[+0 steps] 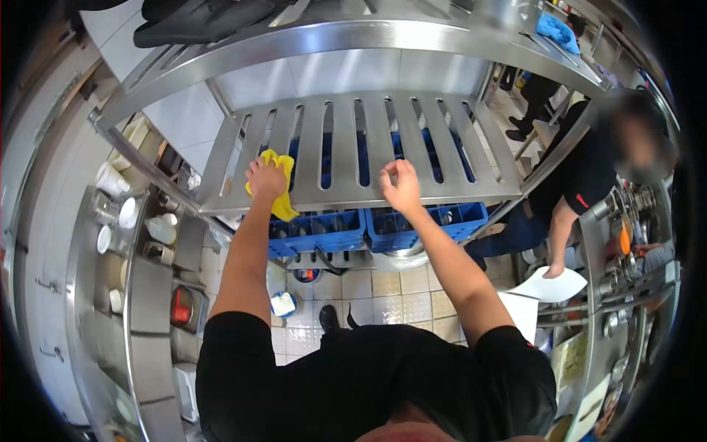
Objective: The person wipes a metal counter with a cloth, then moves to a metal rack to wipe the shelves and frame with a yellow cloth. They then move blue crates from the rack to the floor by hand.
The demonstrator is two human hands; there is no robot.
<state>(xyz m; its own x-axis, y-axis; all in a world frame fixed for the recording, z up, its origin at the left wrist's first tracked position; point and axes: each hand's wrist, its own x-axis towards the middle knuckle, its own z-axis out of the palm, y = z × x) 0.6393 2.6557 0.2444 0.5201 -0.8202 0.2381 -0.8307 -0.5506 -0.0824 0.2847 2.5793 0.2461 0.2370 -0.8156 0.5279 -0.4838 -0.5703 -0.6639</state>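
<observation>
Two hands up: both arms reach to a slatted stainless steel shelf (353, 147) at head height, so this looks like the wiping step, somewhere mid-shelf.
Left hand: left hand (265, 179) presses a yellow cloth (282, 202) flat onto the front left part of the shelf, near the front edge. Grip is closed around the cloth, fingers bunched on top of it, part of the cloth hanging down over the edge.
Right hand: right hand (401, 188) sits further right on the same front strip, fingers curled in with the tips pinched together. Holding nothing that I can make out; if there's something tiny in there, it's too small to tell.
Cloth position: left end of the shelf, touching the steel, well apart from the right hand.
Under the shelf: blue plastic crates (375, 225) side by side, visible through the slots and below the front edge.
Next move, my guess: the slats to the right look like the part left to do, so the cloth hand needs to sweep rightwards along the front strip, keeping pressure flat so the cloth doesn't snag in the slots.
Off to the right: another person in black (582, 177) bends over a white plate (556, 286) by the side desk (596, 243), not involved with the shelf.
</observation>
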